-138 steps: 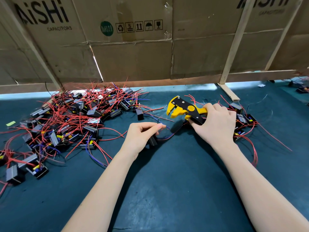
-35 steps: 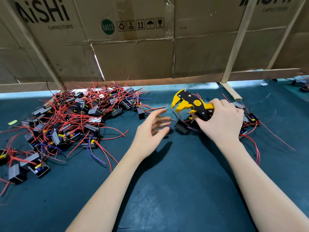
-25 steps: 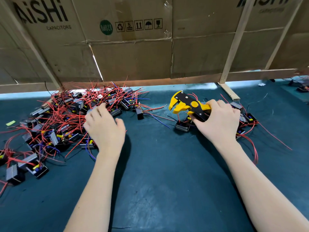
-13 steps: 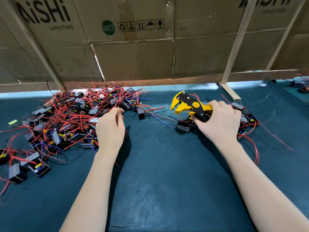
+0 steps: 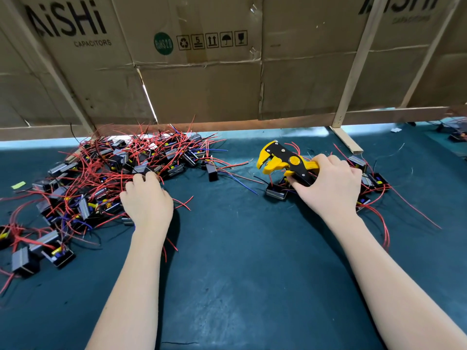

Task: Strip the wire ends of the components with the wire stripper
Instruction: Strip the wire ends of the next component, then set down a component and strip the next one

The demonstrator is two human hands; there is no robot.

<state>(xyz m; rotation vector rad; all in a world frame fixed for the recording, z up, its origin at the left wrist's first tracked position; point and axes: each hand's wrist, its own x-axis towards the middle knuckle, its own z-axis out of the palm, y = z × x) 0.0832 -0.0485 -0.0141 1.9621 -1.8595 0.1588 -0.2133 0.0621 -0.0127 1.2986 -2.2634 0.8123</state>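
Cardboard wall across the back, flattened boxes w/ "AiSHi CAPACITORS" print, propped on pale wooden battens. Below it, dark teal mat over the whole bench.

Far left: big pile of components, small black/grey blocks tangled in red wires w/ a few blue ones. Smaller group of components at right, behind and beside the right hand, red leads trailing toward the near edge.

Left hand palm-down at the pile's near-right edge, fingers curled into the wires (cannot tell whether anything is actually gripped, fingertips hidden). Right hand wrapped round the handles of the wire stripper, yellow-and-black, head pointing left, raised just above the mat.

Single component on the mat directly under the stripper, just beside the right thumb. Another lone black block between pile and stripper, blue wire running from it.

Tiny yellow-green tag at far left edge.
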